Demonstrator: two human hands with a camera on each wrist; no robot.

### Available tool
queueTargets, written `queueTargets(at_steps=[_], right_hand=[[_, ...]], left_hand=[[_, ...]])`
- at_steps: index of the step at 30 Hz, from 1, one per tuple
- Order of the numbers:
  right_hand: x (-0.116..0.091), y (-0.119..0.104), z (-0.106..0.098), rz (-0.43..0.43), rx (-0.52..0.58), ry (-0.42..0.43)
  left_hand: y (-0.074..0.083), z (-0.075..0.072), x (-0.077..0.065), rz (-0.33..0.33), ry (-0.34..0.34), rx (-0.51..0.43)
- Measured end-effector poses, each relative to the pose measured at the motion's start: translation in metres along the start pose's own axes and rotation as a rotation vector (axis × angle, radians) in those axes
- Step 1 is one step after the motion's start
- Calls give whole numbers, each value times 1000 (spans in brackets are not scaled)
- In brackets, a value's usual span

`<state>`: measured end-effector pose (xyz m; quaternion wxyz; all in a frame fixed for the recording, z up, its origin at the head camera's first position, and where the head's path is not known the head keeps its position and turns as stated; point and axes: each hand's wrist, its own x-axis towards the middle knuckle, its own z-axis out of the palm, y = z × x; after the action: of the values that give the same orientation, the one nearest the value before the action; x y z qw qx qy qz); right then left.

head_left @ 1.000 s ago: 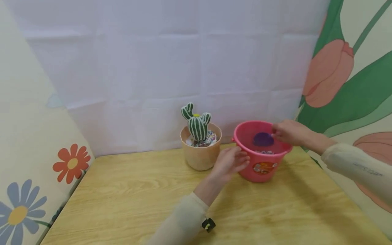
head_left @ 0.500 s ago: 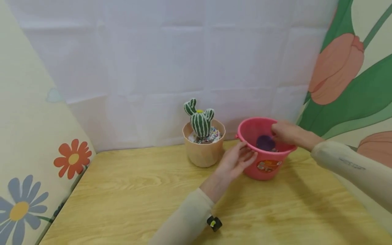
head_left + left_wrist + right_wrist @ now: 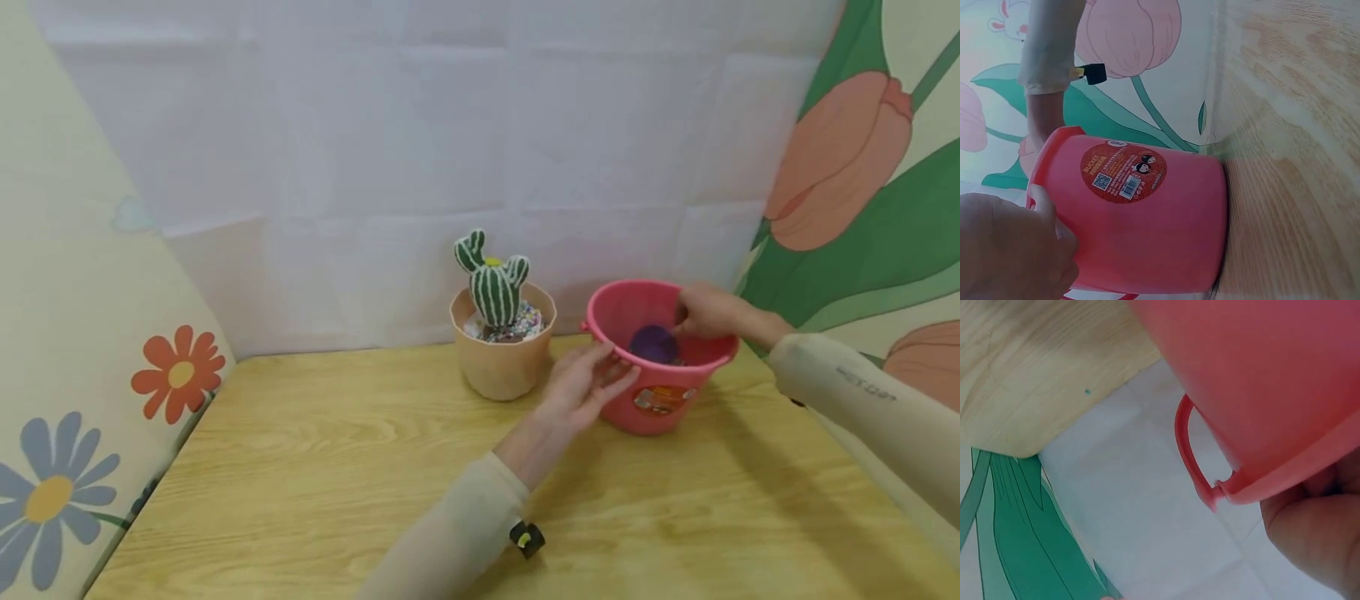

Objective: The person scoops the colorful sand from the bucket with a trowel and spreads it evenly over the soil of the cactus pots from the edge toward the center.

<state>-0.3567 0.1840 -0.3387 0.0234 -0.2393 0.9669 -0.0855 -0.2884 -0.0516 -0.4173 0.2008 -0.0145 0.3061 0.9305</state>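
A pink bucket (image 3: 645,421) with an oval label stands on the table at the right. My left hand (image 3: 573,392) holds its near left rim; in the left wrist view this hand (image 3: 1013,250) has a digit over the rim and others against the outer wall. Reaching over the far right rim, my right hand (image 3: 708,312) grips a purple round scoop (image 3: 654,343) low inside the bucket. Its grip is partly hidden. From the right wrist, the hand (image 3: 1316,531) shows beyond the rim and the scoop is hidden behind the wall. Small loose bits lie under the scoop.
Left of the bucket stands a peach pot (image 3: 498,371) holding a green striped cactus (image 3: 495,296) amid colourful beads. A white sheet (image 3: 360,167) hangs behind the wooden table (image 3: 315,467). The bucket's handle (image 3: 1186,447) hangs at its side.
My right hand has lowered into the bucket, taking the purple scoop down. My left hand has come onto the bucket's rim. The head view has shifted slightly.
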Motion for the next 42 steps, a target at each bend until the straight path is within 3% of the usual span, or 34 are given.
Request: queueTargets(at_steps=[6,18,26,35,42], right_hand=[[-1,0,1,21,54,-12],[-9,-6,15,-24,123,31],[-15,-12,21,-117,199,23],[-23,-5,6,32,407,-147],[-27,-3,-1,31,482,-192]], left_hand=[[3,2,-1,47,-11,15],[3,-1,2,57,32,0],[2,-3,0,60,45,21],[3,1,1,64,37,29],[5,1,0,53,38,41]])
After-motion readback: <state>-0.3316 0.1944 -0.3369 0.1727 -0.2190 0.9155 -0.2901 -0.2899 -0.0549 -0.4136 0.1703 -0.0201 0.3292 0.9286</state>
